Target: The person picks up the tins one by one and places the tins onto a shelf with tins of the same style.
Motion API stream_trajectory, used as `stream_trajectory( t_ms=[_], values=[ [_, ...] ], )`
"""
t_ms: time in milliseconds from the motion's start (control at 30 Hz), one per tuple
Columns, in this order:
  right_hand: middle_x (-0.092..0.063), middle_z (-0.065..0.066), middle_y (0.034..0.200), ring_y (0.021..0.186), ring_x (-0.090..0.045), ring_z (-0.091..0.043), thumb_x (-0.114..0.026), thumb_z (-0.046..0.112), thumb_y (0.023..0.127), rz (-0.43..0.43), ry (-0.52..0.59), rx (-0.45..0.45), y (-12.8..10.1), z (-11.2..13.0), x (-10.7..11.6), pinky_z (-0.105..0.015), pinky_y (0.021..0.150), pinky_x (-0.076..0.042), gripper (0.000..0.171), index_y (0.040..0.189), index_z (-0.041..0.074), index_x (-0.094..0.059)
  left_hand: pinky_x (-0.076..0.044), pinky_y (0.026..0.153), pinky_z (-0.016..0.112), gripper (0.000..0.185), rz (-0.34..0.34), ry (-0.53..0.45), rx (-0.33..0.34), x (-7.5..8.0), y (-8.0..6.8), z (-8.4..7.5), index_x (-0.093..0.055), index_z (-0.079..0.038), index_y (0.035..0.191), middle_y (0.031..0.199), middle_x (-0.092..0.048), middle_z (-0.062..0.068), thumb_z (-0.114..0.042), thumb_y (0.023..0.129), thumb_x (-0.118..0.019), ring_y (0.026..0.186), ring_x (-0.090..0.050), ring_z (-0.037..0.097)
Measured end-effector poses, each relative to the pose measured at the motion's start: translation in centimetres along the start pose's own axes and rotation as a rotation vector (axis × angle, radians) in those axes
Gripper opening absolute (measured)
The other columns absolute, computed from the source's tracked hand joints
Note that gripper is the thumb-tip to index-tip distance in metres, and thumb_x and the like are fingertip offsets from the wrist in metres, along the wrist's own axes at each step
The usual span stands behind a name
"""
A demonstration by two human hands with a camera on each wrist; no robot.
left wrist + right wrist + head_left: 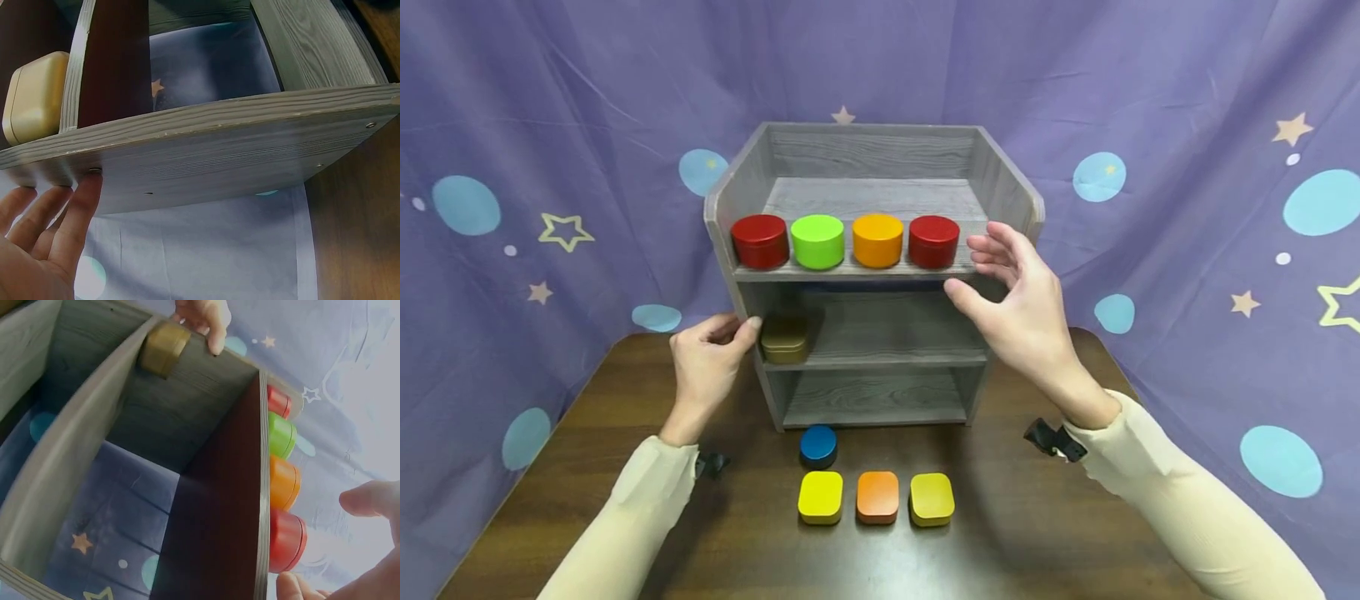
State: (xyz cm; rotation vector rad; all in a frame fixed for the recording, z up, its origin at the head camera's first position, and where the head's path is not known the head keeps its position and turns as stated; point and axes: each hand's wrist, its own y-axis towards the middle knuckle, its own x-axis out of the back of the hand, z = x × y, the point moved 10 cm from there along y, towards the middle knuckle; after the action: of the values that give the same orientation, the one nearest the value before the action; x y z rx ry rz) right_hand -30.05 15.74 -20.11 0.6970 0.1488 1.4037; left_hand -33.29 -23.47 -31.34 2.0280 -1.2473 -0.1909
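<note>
A grey wooden shelf unit stands on the dark table. Its top shelf carries a red tin, a green tin, an orange tin and another red tin. A gold rounded-square tin sits at the left end of the middle shelf. My left hand rests its fingers against the shelf's left side wall, beside the gold tin. My right hand hovers open at the shelf's right front corner, next to the right red tin, holding nothing.
On the table in front of the shelf lie a round blue tin, a yellow tin, an orange tin and another yellow tin. A purple star-patterned cloth hangs behind and around the table.
</note>
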Motion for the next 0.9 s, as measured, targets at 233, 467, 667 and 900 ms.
stream_trajectory(
  t_ms=[233,467,667,900],
  values=[
    [-0.073,-0.024,0.135,0.114,-0.070,-0.015,-0.084,-0.002,0.089,-0.004,0.041,0.025,-1.6,-0.7,-0.4,-0.013,0.104,-0.053,0.064,0.147,-0.008,-0.057,-0.046,0.070,0.000,0.024,0.001,0.001,-0.004,0.0,0.1,0.0,-0.082,0.009,0.094,0.089,-0.079,0.032,-0.014,0.089,-0.085,0.074,-0.059,-0.024],
    [-0.074,-0.025,0.130,0.109,-0.068,0.000,-0.084,-0.006,0.087,0.102,0.104,0.081,-3.0,-1.3,-2.3,-0.015,0.103,-0.055,0.060,0.142,-0.007,-0.061,-0.046,0.069,0.000,0.023,-0.008,0.004,-0.015,0.1,0.0,-0.2,-0.082,0.009,0.092,0.087,-0.079,0.032,-0.014,0.089,-0.085,0.073,-0.059,-0.024],
    [-0.077,-0.023,0.125,0.108,-0.074,-0.012,-0.084,-0.007,0.086,0.220,0.125,0.095,-4.1,-3.1,-4.9,-0.022,0.101,-0.060,0.057,0.140,-0.006,-0.064,-0.046,0.069,0.001,0.023,-0.001,0.002,-0.012,0.1,0.0,-0.2,-0.082,0.008,0.092,0.087,-0.078,0.032,-0.014,0.089,-0.085,0.072,-0.059,-0.023],
    [-0.076,-0.022,0.128,0.115,-0.073,-0.041,-0.084,0.001,0.090,0.425,0.075,0.080,-6.2,-6.7,-9.3,-0.039,0.103,-0.062,0.057,0.142,-0.006,-0.063,-0.046,0.069,0.000,0.024,-0.002,0.008,-0.005,0.0,0.0,-0.1,-0.082,0.009,0.093,0.087,-0.079,0.032,-0.014,0.090,-0.085,0.073,-0.060,-0.024]
  ],
)
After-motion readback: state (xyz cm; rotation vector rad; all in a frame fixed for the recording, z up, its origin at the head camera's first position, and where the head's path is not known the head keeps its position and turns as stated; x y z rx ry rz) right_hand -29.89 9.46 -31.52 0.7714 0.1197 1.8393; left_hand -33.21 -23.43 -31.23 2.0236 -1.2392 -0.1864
